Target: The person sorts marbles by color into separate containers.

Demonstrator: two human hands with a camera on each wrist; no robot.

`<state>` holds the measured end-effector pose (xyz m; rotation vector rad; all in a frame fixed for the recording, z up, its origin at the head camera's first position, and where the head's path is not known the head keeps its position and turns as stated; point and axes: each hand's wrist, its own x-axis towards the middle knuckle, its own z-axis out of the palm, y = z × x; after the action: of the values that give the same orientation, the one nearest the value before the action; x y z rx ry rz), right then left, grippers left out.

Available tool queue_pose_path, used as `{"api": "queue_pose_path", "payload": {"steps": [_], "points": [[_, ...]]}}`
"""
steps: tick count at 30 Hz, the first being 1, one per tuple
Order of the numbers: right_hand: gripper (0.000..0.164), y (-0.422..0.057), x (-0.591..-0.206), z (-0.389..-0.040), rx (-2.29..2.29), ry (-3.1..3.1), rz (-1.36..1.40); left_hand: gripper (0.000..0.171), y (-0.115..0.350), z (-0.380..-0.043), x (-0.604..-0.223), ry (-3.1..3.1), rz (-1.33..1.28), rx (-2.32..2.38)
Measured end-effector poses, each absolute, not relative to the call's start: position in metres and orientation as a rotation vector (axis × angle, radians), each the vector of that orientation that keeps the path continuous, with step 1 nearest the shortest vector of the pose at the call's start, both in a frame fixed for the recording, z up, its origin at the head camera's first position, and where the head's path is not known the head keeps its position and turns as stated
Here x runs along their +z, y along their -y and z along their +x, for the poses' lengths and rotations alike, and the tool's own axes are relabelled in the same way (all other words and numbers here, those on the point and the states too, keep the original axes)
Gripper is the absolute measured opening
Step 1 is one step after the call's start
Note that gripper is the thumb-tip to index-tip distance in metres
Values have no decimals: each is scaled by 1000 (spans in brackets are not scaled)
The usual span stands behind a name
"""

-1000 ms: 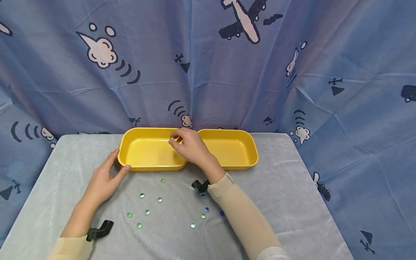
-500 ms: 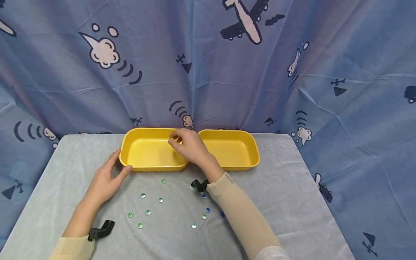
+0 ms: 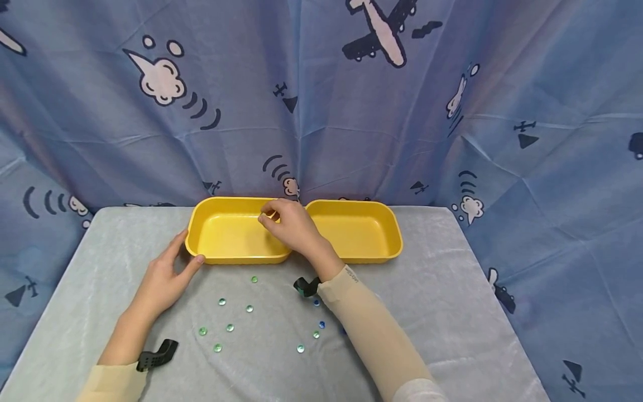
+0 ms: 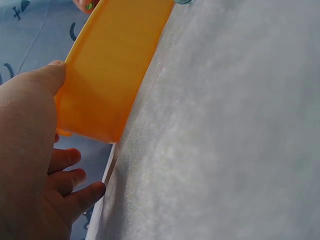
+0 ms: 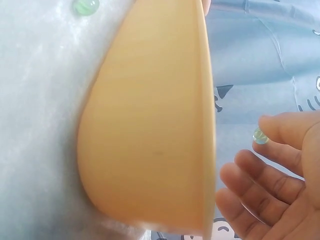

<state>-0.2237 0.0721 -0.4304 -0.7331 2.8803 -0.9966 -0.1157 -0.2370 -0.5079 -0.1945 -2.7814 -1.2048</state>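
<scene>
My right hand (image 3: 293, 226) is over the right part of the left yellow tray (image 3: 226, 234). Between thumb and index finger it pinches a pale green glass marble (image 5: 259, 136), while its other fingers stay loosely bent. Two rims of that tray are touched by my left hand (image 3: 163, 282): the thumb (image 4: 50, 75) lies on the front rim near the left corner, and the fingers reach along the left side. In the left wrist view several of these fingers stand apart from the tray wall; the index finger is mostly hidden behind it. No marbles show inside the tray.
Beside it on the right stands another yellow tray (image 3: 356, 229). Several green marbles (image 3: 230, 328) lie scattered on the grey cloth (image 3: 417, 312) in front. A few blue marbles (image 3: 322, 324) lie near the right forearm, which partly covers one. A patterned curtain (image 3: 226, 156) hangs behind the table.
The view has shifted slightly. Both hands hold nearly the same places, the left at the tray's corner and the right above the tray with its marble.
</scene>
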Motion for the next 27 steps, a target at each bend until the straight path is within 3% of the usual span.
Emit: {"api": "queue_pose_path", "payload": {"steps": [14,27], "points": [[35,-73,-427,-219,-986,-2876,-736,85,237,-116,-508,2778,-205,-1201],[22,-85,-418,-165,-1122,-2808,-953,85,238,-116,-510,2778,-204,-1197]]}}
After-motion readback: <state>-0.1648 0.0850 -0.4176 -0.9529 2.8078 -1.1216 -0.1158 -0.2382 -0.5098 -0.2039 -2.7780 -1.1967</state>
